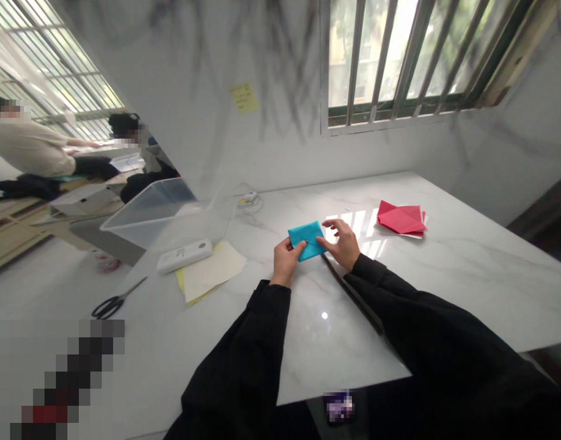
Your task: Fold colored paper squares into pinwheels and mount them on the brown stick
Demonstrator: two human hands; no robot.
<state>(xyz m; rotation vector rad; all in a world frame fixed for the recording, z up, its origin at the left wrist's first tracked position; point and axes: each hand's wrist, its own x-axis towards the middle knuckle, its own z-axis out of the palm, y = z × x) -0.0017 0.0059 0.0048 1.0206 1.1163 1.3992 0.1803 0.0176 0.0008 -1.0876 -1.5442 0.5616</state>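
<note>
A small blue paper envelope (310, 232), its fold lines meeting near the middle, is held tilted above the white marble-patterned table (303, 324). My left hand (287, 260) is closed on its lower left edge, thumb on the front and fingers behind. At the right edge, my right hand (344, 243) touches the envelope with the thumb tip. The other right fingers are curved and apart from the paper. A dark strip (351, 293) runs along the table below my right hand; what it is I cannot tell.
Red folded papers (401, 219) lie to the right. Leftward are cream and yellow sheets (214, 272), a white oblong device (185, 255), scissors (118, 299) and a clear plastic bin (147, 211). A small white cabled item (249, 197) is near the wall. Two people sit in the left background.
</note>
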